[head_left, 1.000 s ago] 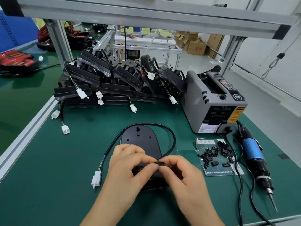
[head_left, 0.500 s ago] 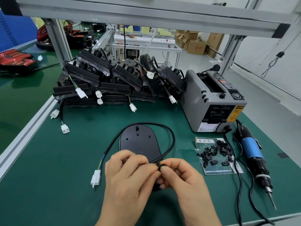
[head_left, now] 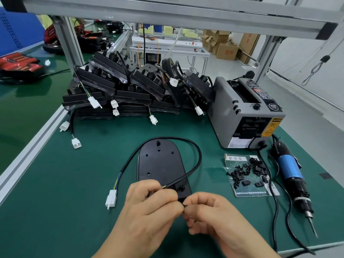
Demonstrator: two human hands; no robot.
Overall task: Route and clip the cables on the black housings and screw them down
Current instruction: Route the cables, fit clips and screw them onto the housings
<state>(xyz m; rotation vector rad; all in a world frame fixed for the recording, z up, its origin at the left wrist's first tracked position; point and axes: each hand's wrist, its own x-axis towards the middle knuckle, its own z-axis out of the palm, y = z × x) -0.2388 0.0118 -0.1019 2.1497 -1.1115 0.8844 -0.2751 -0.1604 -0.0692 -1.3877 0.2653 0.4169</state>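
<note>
A flat black housing (head_left: 161, 164) lies face down on the green mat in front of me. Its black cable (head_left: 195, 151) loops around the far end and ends in a white connector (head_left: 111, 199) at the left. My left hand (head_left: 149, 205) pinches the cable near the housing's near end. My right hand (head_left: 210, 211) pinches a small black clip (head_left: 184, 205) against the left fingertips. The housing's near edge is partly hidden by both hands.
A pile of black housings (head_left: 130, 90) with white connectors is stacked at the back. A grey tape dispenser (head_left: 243, 114) stands at the right. Loose black clips and screws (head_left: 247, 170) lie on a card. A blue electric screwdriver (head_left: 292, 175) lies at the far right.
Both hands have drawn back toward me and slightly right, uncovering more of the housing's near end. The cable end has lifted with the left fingers.
</note>
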